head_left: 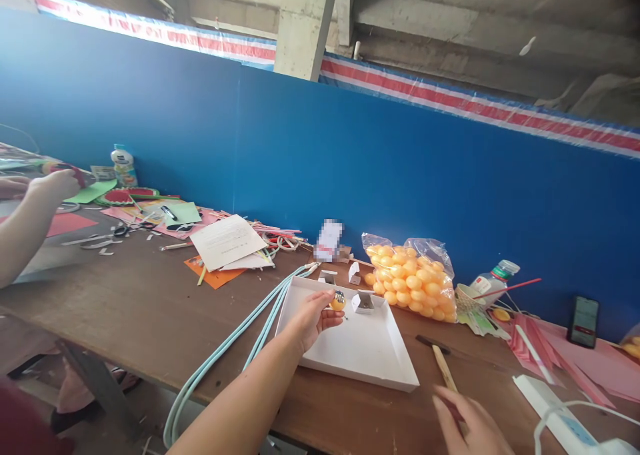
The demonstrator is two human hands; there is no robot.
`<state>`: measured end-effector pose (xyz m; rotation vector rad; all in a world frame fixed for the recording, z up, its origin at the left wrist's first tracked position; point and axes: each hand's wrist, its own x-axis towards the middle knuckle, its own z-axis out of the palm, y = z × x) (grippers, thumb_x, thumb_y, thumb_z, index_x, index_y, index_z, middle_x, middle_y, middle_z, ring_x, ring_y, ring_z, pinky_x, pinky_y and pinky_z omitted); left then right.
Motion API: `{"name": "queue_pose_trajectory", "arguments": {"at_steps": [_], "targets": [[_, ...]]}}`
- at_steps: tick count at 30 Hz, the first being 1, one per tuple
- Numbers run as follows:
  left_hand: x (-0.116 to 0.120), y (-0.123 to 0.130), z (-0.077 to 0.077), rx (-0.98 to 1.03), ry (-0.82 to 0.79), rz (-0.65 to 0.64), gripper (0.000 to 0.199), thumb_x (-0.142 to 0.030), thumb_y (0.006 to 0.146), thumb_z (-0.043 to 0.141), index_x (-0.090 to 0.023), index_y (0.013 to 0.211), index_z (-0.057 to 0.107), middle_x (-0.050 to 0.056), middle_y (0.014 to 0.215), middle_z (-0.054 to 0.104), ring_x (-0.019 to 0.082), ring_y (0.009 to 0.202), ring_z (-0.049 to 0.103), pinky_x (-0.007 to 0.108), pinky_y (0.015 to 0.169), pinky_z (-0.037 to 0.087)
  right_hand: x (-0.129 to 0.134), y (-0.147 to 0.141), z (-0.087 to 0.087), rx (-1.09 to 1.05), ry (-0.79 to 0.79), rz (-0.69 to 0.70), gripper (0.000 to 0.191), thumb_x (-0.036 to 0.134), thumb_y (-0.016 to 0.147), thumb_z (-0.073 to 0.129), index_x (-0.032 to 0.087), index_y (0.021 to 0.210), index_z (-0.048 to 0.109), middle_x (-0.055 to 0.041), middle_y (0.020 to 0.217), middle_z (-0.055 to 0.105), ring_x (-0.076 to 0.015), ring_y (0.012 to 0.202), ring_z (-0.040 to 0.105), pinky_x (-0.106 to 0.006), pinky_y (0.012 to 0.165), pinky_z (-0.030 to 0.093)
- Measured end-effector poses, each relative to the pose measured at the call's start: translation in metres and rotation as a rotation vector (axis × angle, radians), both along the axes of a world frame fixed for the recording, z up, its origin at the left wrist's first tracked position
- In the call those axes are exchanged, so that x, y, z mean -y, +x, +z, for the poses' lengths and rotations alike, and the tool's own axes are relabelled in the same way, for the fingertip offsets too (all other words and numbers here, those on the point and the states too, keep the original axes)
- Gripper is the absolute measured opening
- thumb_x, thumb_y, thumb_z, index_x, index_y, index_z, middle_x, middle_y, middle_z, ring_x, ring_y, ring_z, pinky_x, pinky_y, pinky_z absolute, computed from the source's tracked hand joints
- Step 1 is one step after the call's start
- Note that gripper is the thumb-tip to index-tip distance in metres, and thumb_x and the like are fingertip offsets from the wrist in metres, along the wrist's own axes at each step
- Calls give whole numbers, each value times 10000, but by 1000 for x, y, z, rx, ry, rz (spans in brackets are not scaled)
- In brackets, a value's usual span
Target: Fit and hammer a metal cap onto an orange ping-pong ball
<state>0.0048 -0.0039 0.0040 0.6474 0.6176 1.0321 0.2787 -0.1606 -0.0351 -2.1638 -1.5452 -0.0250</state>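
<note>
My left hand [316,316] is closed on a small orange ball [338,301] that has dark and silvery marks on its top. It holds the ball over a shallow white box lid [350,358] on the brown table. To the right lies a hammer [444,368] with a wooden handle, its head pointing away from me. My right hand [470,420] is at the near end of that handle, thumb and fingers apart on either side of it. A small open white box [363,302] stands inside the lid, near the ball.
Behind the lid sits a clear bag of orange balls [410,278]. Pale blue cords [240,338] hang over the table's front edge. A bottle [493,282], a phone [583,322] and a power strip [555,412] are right. At far left another person's hand [55,185] works near scissors [120,232].
</note>
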Motion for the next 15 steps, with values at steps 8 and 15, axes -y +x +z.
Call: {"name": "queue_pose_trajectory", "arguments": {"at_steps": [8,15], "targets": [[-3,0,-5,-6,14,10,267,-347,747,661,-118,856,578,77,801,638,128,647,644,221,591,543,-98,-99,47,110,-120,302,258,281,879,360,282,970,600,0,1051,631,-166,900,586,-258,700,397],[-2,1,0,13,-4,-11,221,-321,765,639,-117,815,571,66,769,631,123,618,636,211,554,530,-154,-113,32,211,-254,358,204,185,791,466,220,900,634,-59,914,638,-194,797,607,-265,604,339]]}}
